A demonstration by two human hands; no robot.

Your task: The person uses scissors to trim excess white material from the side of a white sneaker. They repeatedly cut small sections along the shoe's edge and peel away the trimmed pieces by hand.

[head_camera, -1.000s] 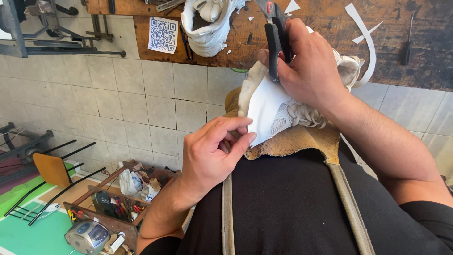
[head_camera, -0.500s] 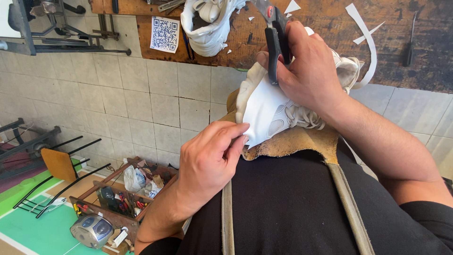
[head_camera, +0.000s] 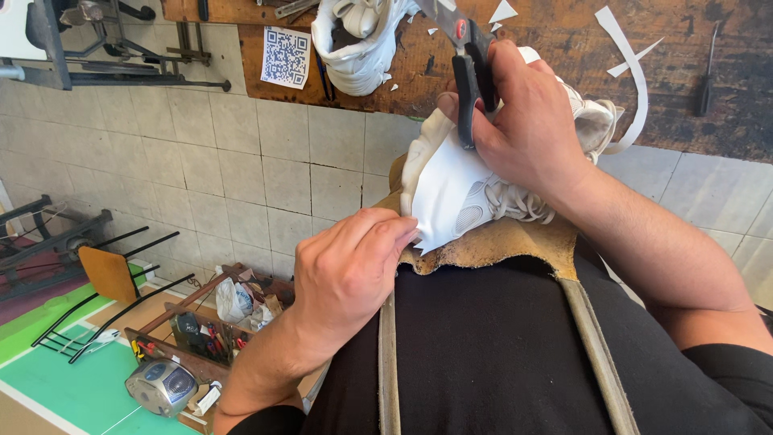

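Right hand (head_camera: 531,133) clamped around black-handled scissors (head_camera: 471,76), blades pointing up and away, fingers also resting on a white sneaker (head_camera: 483,189) held against the chest. Left hand (head_camera: 350,270) with fingertips pinched together on the pointed lower edge of a white patch (head_camera: 443,201) laid over the sneaker's side. Sneaker braced on the top edge of a tan leather apron (head_camera: 499,242), over a black shirt.

Progress, judged: patch already cut to a rough shape with a jagged lower corner; white offcuts scattered on the wooden surface (head_camera: 564,64) point to trimming well under way. Patch not yet flush with the sneaker's outline, so more trimming and fixing seemingly left. Whether any glue is on: cannot tell.

Counts: two sneakers, one in the hands, a second white sneaker (head_camera: 358,44) standing on the surface above. One pair of scissors. One long curved white strip (head_camera: 632,76) plus several small white scraps. One square printed code label (head_camera: 286,56) hanging off the surface edge. One dark-handled tool (head_camera: 707,68) far right on the surface. Below left on the floor, one wooden tray of small tools (head_camera: 201,330) and one grey round device (head_camera: 161,385).
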